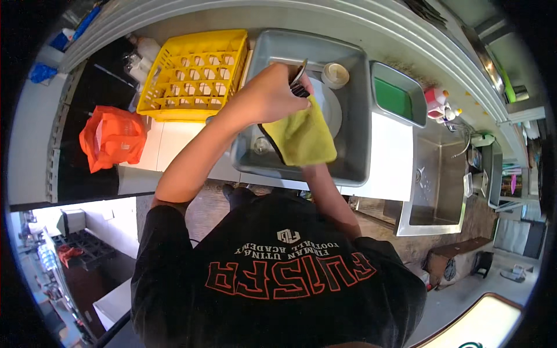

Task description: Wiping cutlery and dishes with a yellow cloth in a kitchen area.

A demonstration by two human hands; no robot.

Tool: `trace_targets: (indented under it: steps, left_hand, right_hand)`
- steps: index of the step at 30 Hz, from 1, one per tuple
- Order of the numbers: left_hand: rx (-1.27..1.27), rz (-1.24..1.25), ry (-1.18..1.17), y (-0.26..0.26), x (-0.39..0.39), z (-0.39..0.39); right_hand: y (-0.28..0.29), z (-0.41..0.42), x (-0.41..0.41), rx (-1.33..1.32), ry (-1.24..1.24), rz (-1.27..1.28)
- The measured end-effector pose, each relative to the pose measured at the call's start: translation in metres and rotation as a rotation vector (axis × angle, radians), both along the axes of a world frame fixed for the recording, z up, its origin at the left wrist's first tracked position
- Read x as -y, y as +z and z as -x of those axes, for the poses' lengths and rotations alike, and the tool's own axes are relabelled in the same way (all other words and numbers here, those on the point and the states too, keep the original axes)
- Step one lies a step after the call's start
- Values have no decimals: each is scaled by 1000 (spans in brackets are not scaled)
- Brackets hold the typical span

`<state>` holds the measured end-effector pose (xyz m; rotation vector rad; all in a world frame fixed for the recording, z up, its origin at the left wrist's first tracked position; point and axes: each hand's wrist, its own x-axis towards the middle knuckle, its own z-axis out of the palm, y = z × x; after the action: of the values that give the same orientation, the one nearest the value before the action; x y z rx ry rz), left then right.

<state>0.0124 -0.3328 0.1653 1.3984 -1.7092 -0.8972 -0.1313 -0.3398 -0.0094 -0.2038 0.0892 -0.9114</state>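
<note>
My left hand [276, 98] reaches over a grey plastic tub [352, 161], its fingers closed on the upper edge of a yellow-green cloth [304, 135]. Some metal cutlery [299, 75] sticks up beside those fingers; its lower part is hidden. Behind the cloth, my right hand [308, 84] is mostly covered. Only fingertips by the cutlery and the wrist below the cloth show, so its grip is unclear. Inside the tub, a white plate [333, 111] lies partly under the cloth. A small round cream-coloured dish [335, 75] sits at the far side, and a clear glass item [261, 145] at the near left.
Left of the tub stands a yellow plastic crate [193, 114] with compartments, near an orange bag [114, 138]. To the right are a smaller grey tub [377, 89] with a green bottom, bottles [436, 104] and a steel sink [439, 191]. A white counter [391, 156] runs underneath.
</note>
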Motion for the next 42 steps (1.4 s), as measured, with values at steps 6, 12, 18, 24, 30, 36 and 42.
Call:
trace_targets:
  steps: [6,12,18,24,30,36,42]
  left_hand:
    - [132,64,243,-27,-5,-9]
    - [-940,-253,224,-39,-23,-21]
    - [-1390,-256,143,-93,-33,-7]
    - [-1308,-37,302,-93,-40,17]
    - [-944,-44,130,-89,-42,6]
    - [-674,-63,-1,-83,-50,-6]
    - [-762,-196,-172,-93,-57,-2]
  right_hand:
    - [4,8,-32,-3,84,-67]
    - [25,22,-26,-92,-118,-173]
    - [55,25,-37,-189,-204,-45]
    - [50,13,-49,-792,-153,654]
    - [48,14,-55,-1172,-127,870]
    - [52,18,-55,-1250,-19,931]
    - [46,17,-65,-886,8,586]
